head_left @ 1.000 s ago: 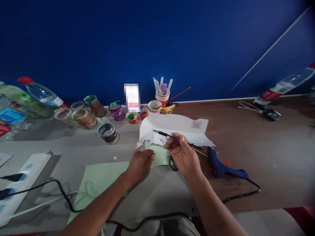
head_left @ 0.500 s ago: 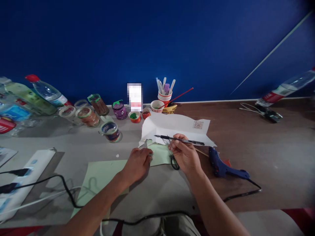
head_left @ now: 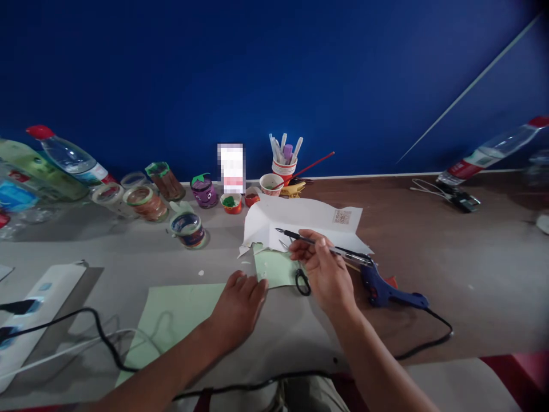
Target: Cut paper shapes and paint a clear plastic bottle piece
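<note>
- Pen (head_left: 290, 233): pinched between thumb and fingers, aslant over the near edge of the white sheet (head_left: 300, 213), nib pointing left. Contact between nib and paper not apparent.
- Right hand (head_left: 328, 273): just on the near side of the white sheet, closed on the pen.
- Left hand (head_left: 239, 303): near side and left of the white sheet, palm down, fingers bent, fingertips at the small green paper (head_left: 272, 267). Whether they pinch anything cannot be told.
- Small green paper: at the near edge of the white sheet, between the hands. No drawn line can be made out on it.
- Scissors (head_left: 297, 279): near side of the white sheet, partly hidden by the right hand; whether that hand bears on them cannot be told.
- Large green paper (head_left: 180, 306): left of the white sheet and nearer the person.
- Glue gun (head_left: 381, 289): right of the white sheet, on the counter (head_left: 429, 234).
- Step in hand: judged to be readying the pen for the small green paper.
- Next move: would call for a lowered nib, the left hand pressing the paper flat and the scissors kept clear.
</note>
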The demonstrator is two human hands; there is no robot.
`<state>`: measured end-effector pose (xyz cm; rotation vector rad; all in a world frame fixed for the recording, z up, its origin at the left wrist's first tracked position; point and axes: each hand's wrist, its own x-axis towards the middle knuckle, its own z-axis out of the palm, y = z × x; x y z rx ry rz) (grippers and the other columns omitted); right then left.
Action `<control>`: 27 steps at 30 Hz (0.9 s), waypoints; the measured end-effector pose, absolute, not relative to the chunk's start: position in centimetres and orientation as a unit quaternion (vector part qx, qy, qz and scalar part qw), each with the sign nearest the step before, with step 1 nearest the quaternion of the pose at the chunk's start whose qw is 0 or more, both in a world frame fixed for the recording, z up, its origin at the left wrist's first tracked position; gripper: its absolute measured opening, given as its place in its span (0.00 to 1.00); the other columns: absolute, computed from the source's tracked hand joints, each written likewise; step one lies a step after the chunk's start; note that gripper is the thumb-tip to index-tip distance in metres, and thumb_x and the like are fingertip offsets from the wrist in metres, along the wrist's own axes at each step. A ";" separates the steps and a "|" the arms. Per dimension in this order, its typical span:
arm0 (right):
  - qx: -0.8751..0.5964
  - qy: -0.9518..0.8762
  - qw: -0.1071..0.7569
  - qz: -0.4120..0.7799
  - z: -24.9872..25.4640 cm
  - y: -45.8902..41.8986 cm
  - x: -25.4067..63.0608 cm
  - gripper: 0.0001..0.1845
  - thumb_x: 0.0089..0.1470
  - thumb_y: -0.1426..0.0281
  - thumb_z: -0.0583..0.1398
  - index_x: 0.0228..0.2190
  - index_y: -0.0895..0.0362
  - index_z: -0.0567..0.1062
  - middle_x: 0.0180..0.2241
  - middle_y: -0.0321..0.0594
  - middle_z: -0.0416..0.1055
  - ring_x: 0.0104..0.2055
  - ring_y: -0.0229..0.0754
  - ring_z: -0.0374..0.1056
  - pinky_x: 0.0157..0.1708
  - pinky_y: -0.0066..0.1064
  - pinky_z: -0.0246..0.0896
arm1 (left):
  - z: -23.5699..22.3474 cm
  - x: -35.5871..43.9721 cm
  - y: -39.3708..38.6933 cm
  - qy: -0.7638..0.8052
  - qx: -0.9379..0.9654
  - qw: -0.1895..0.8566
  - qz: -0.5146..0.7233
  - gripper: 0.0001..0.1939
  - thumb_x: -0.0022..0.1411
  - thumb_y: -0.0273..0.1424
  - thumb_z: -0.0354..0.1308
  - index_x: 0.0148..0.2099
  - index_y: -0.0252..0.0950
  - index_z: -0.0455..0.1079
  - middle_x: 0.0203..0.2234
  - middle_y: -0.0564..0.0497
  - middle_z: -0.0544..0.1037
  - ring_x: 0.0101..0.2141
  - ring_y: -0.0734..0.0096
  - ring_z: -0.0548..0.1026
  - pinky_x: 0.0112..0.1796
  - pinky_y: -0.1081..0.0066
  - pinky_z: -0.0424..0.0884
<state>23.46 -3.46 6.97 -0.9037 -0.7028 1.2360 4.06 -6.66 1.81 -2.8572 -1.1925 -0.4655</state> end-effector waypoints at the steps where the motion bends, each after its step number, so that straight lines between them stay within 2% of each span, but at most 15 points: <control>1: -0.405 -0.324 0.661 0.542 7.3 -3.6 23.6 0.18 0.57 0.54 0.61 0.39 0.55 0.78 0.32 0.42 0.77 0.32 0.40 0.71 0.34 0.33 0.67 | 1.8 4.0 -6.8 -0.370 -0.916 0.019 -0.152 0.15 0.67 0.23 0.47 0.54 0.30 0.64 0.32 0.46 0.75 0.33 0.62 0.73 0.48 0.55 0.65; 4: -0.423 -0.370 0.639 0.526 8.1 -4.1 23.8 0.20 0.58 0.52 0.59 0.42 0.54 0.77 0.37 0.44 0.78 0.35 0.42 0.72 0.39 0.35 0.67 | 2.0 4.1 -7.0 -0.359 -0.921 0.041 -0.144 0.16 0.67 0.24 0.46 0.55 0.28 0.64 0.31 0.46 0.75 0.31 0.63 0.72 0.47 0.55 0.66; 7: -0.452 -0.410 0.599 0.519 8.1 -4.2 23.8 0.17 0.58 0.54 0.60 0.41 0.53 0.77 0.36 0.42 0.77 0.35 0.42 0.72 0.40 0.36 0.66 | 2.3 4.2 -7.0 -0.363 -0.921 0.044 -0.130 0.17 0.66 0.24 0.47 0.56 0.25 0.63 0.31 0.45 0.75 0.30 0.62 0.72 0.46 0.55 0.66; 9: -0.476 -0.430 0.570 0.514 7.6 -4.2 23.5 0.12 0.54 0.60 0.64 0.37 0.53 0.76 0.30 0.38 0.76 0.32 0.40 0.70 0.35 0.32 0.65 | 2.3 4.3 -7.1 -0.367 -0.921 0.043 -0.123 0.18 0.66 0.25 0.49 0.56 0.24 0.63 0.31 0.45 0.75 0.31 0.61 0.73 0.46 0.55 0.66; 12: -0.504 -0.445 0.545 0.500 6.3 -4.0 23.1 0.07 0.48 0.68 0.67 0.32 0.54 0.75 0.22 0.31 0.69 0.25 0.35 0.62 0.26 0.27 0.58 | 2.1 4.2 -7.1 -0.379 -0.918 0.028 -0.112 0.18 0.66 0.26 0.50 0.56 0.26 0.64 0.32 0.44 0.76 0.32 0.60 0.74 0.46 0.54 0.67; 16: -0.512 -0.458 0.537 0.491 4.6 -4.1 23.0 0.04 0.50 0.70 0.64 0.29 0.54 0.73 0.20 0.29 0.63 0.22 0.34 0.56 0.22 0.26 0.50 | 1.8 4.2 -7.0 -0.394 -0.914 -0.012 -0.097 0.18 0.67 0.27 0.49 0.58 0.29 0.64 0.34 0.43 0.77 0.34 0.59 0.75 0.47 0.52 0.66; 21: -0.505 -0.495 0.515 0.484 3.9 -4.0 23.4 0.05 0.54 0.68 0.62 0.28 0.55 0.76 0.21 0.32 0.65 0.23 0.35 0.59 0.23 0.27 0.53 | 1.8 4.4 -7.0 -0.404 -0.912 -0.020 -0.077 0.19 0.67 0.26 0.48 0.59 0.31 0.63 0.33 0.45 0.76 0.33 0.60 0.75 0.48 0.53 0.65; 27: -0.496 -0.538 0.481 0.482 3.5 -3.9 23.1 0.06 0.55 0.68 0.60 0.30 0.55 0.78 0.19 0.33 0.66 0.23 0.37 0.59 0.23 0.28 0.54 | 1.9 4.5 -7.1 -0.400 -0.913 0.005 -0.084 0.18 0.67 0.27 0.50 0.57 0.28 0.64 0.32 0.46 0.76 0.33 0.60 0.75 0.47 0.55 0.65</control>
